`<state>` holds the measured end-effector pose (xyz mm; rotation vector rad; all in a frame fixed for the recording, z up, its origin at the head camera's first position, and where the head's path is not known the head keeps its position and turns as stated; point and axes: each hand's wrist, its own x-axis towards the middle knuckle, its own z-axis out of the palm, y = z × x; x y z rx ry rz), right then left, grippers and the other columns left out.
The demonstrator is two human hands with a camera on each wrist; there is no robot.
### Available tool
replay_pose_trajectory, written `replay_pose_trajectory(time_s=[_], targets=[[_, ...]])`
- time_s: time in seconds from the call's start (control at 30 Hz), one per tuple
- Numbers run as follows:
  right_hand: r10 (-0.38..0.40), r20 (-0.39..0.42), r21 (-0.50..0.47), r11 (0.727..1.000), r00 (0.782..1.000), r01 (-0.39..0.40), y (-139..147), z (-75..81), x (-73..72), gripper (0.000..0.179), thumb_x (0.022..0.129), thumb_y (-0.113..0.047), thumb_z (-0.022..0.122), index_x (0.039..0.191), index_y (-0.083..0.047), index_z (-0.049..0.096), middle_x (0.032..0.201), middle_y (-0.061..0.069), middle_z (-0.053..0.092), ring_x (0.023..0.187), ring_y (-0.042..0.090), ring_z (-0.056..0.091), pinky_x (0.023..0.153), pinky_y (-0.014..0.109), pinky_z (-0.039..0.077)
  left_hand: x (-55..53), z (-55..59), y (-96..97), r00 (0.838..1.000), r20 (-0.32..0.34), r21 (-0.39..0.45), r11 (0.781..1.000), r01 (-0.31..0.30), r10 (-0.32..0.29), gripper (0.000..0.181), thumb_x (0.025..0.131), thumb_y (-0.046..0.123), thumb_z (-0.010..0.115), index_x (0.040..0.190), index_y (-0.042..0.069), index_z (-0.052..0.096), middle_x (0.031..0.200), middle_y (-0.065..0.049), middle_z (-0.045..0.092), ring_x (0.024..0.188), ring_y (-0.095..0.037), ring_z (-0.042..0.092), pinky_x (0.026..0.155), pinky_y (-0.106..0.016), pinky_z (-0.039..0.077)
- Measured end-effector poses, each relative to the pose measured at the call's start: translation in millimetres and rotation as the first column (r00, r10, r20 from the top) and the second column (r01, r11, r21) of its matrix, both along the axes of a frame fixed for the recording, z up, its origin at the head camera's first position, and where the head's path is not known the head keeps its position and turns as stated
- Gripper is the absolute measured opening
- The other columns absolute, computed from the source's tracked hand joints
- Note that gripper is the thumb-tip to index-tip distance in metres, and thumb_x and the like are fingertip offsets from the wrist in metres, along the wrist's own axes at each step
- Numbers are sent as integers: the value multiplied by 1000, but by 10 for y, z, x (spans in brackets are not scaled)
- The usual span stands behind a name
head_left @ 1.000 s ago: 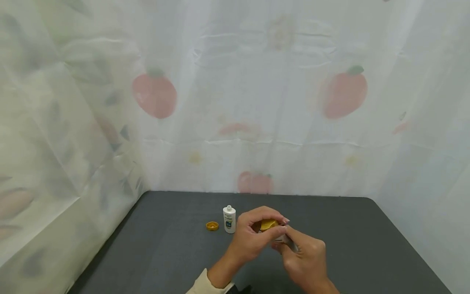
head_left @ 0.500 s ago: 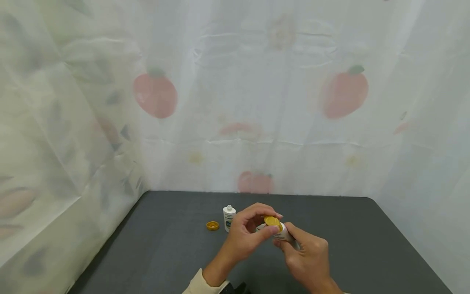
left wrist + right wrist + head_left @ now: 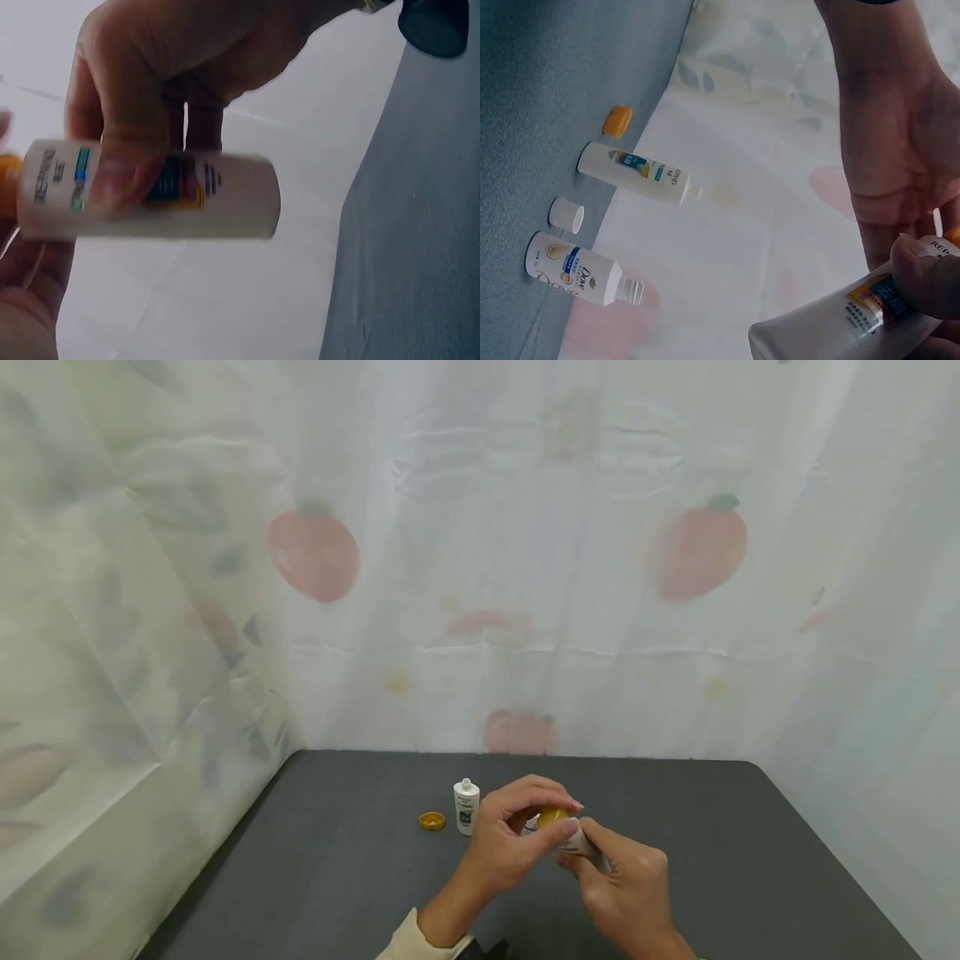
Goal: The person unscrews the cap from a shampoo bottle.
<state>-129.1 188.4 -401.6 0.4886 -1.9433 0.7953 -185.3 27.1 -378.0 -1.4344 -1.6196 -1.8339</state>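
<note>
My right hand grips a white shampoo-style bottle around its body, the thumb lying over the printed label. The bottle is tilted in the air, its capped end toward my left hand. Thumb and fingers of the left hand pinch the yellow cap, partly covering it in the head view. Seen from the right wrist, the base half of the held bottle is exposed, while its cap end runs out at the right edge.
A similar white bottle stands uncapped on the dark table, a yellow cap beside it. The right wrist view also shows an uncapped Dove bottle and a white cap. A printed curtain hangs behind the table.
The left fingers loosened to show more of the yellow cap half a second ago and now close over it again, turned slightly. The right hand and bottle stay nearly in place.
</note>
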Motion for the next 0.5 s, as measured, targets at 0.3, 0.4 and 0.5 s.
replay_pose_trajectory(time_s=[0.3, 0.4, 0.5], targets=[[-35, 44, -12, 999, 998, 36, -3, 29, -1, 44, 57, 1, 98, 98, -4, 82, 83, 5, 81, 65, 9, 76, 62, 10, 56, -9, -45, -96, 996, 86, -15, 1000, 10, -9, 20, 98, -6, 65, 118, -6, 66, 112, -29, 62, 106, -10, 68, 93, -33, 63], [-31, 19, 2, 1000, 999, 31, -25, 16, 11, 43, 57, 0, 98, 96, -6, 82, 80, 3, 81, 61, 5, 73, 58, 10, 54, -6, -34, -71, 998, 57, -8, 1000, 0, 0, 21, 97, -8, 65, 117, -5, 65, 113, -28, 64, 108, -18, 71, 96, -36, 62], [-11, 5, 2, 1000, 1000, 11, -43, 1, 19, 43, 57, 1, 97, 96, -5, 82, 79, 2, 80, 60, 4, 72, 58, 10, 53, 11, -9, -37, 1000, 19, -1, 1000, -3, 3, 20, 97, -10, 63, 117, -6, 66, 115, -29, 67, 111, -26, 72, 95, -39, 62]])
